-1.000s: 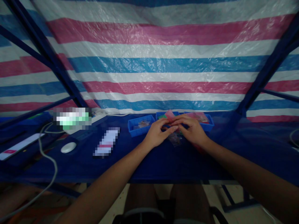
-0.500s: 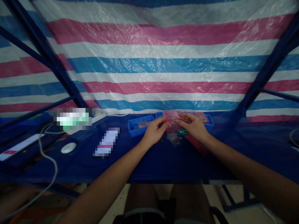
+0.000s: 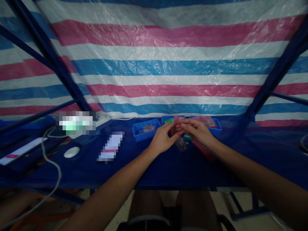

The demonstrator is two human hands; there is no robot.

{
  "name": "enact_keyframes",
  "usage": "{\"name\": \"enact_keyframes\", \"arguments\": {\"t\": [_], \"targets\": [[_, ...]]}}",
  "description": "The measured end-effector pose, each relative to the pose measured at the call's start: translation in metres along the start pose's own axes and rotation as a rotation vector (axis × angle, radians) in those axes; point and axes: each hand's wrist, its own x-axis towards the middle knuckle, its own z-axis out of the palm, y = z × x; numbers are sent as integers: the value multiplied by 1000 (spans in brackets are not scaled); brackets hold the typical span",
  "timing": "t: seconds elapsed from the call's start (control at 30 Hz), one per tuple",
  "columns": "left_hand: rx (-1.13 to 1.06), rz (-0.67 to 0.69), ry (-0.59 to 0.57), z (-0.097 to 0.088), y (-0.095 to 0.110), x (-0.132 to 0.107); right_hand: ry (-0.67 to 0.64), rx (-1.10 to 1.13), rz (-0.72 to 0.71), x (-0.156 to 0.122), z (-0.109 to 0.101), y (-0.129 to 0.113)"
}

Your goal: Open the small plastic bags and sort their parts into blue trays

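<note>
Between my fingers is a small pink translucent plastic bag [image 3: 178, 120], partly covered by both hands. My left hand [image 3: 162, 138] is closed on its left side, the thumb reaching toward the other hand. From the right, my right hand [image 3: 198, 131] pinches the bag, its fingertips meeting those of the left. Just below the hands lies a clear small bag [image 3: 181, 145] with tiny contents I cannot make out. A green piece [image 3: 187, 137] and a pile of red bags [image 3: 204, 150] lie beneath my right hand and wrist.
Blue bins stand along the back: a left bin [image 3: 138, 136] with small bags, a middle bin [image 3: 166, 118] with green material, a right bin [image 3: 218, 128] with pink bags. Leftward are a phone [image 3: 111, 146], a white mouse [image 3: 72, 152], a cable [image 3: 54, 163] and a power strip [image 3: 103, 121].
My hands have drawn closer together and now cover more of the pink bag, which was spread flatter between them. My left hand has shifted right. Green material in the middle bin has come into view.
</note>
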Motion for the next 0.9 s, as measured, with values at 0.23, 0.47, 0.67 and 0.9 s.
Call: {"name": "enact_keyframes", "arguments": {"t": [0.23,0.47,0.67,0.9], "targets": [[-219,-156,84,1,-12,3,240,-193,-102,7,-12,5],[-316,-97,50,7,-14,2,9,-123,-9,7,-10,9],[-469,-133,39,11,-23,4,126,-59,22,11,-13,16],[-34,35,19,-3,-16,0,562,-519,-350,15,-49,-15]]}}
